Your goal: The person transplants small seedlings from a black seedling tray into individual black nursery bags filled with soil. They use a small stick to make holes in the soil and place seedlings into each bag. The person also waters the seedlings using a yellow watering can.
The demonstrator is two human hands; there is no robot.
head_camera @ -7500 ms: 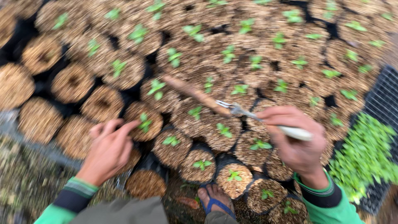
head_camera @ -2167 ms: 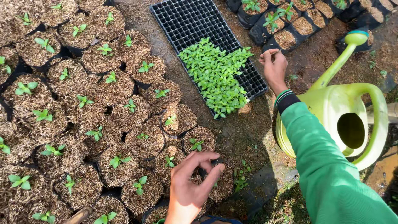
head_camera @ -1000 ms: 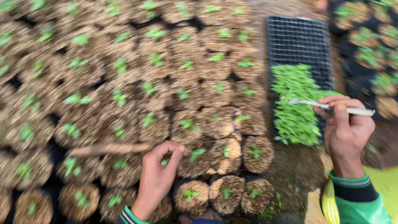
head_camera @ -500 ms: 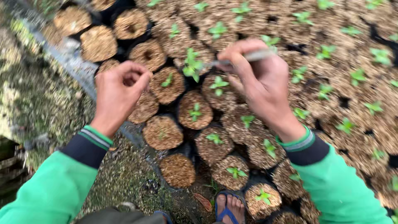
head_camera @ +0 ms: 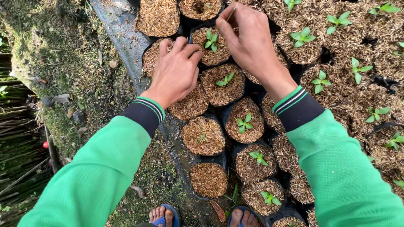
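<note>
My left hand (head_camera: 176, 70) rests on a husk-filled black nursery pot (head_camera: 156, 56), fingers curled toward the neighbouring pot (head_camera: 213, 43) that carries a small green seedling (head_camera: 211, 40). My right hand (head_camera: 251, 38) hovers over that same pot, pinching a thin metal tool (head_camera: 231, 13) whose tip shows above the fingers. Both arms wear green sleeves with dark striped cuffs. Just below the hands stand more seedling pots (head_camera: 222, 84).
Many black pots topped with rice husk and seedlings (head_camera: 320, 80) fill the right side. A pot without a plant (head_camera: 209, 180) stands near my sandalled feet (head_camera: 162, 215). Mossy ground (head_camera: 71, 71) and a dark plastic sheet edge (head_camera: 122, 33) lie to the left.
The view has swung from the seedling tray and watering can to the row's edge. Both hands have come closer together over one pot, the left now resting on the pots.
</note>
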